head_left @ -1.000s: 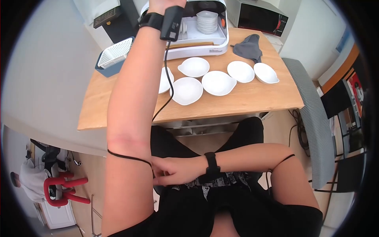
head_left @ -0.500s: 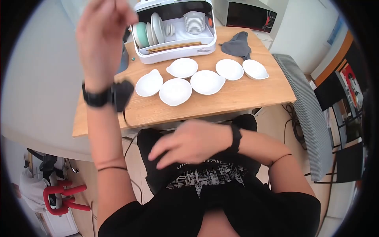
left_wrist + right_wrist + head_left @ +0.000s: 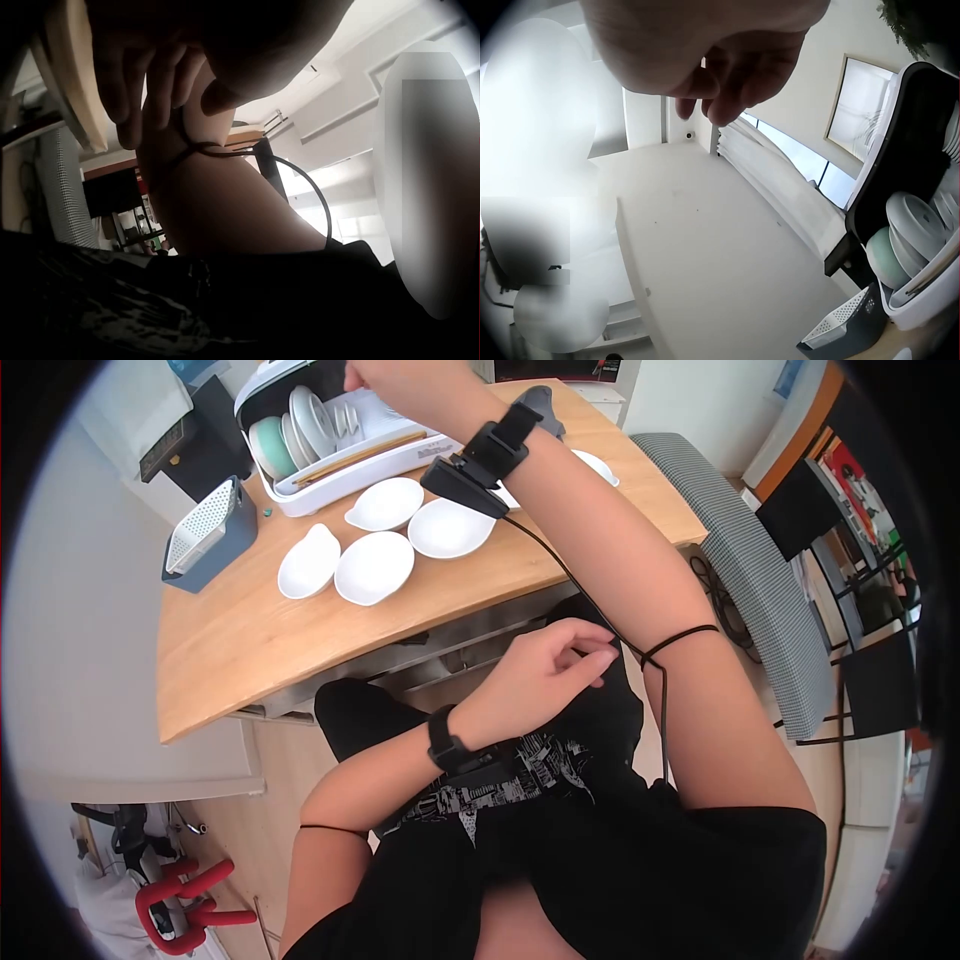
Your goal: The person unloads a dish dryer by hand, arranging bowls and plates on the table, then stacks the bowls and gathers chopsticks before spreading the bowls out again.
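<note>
My left hand (image 3: 535,680) hovers over my lap beside the bent right arm, its fingers loosely curled with nothing in them. In the left wrist view its dim fingers (image 3: 165,90) hang in front of the right arm, near a black elbow band (image 3: 191,150) and cable. My right hand (image 3: 405,385), cut off by the top edge of the head view, is raised in front of the white dish cabinet (image 3: 370,475). Loosely bent, empty fingers show on the right hand (image 3: 727,67) in the right wrist view. White bowls (image 3: 375,568) sit on the table below the right forearm, which partly covers some.
Plates (image 3: 312,422) and a green dish (image 3: 272,448) stand in the cabinet. A blue basket with a white perforated insert (image 3: 200,540) is at the table's left end. A grey cloth (image 3: 540,405) lies behind the forearm. A grey checked bench (image 3: 730,560) runs along the right.
The right hand has gone from near my lap up toward the cabinet. The left hand has come down from above the table to beside the right arm. The head view has shifted.
</note>
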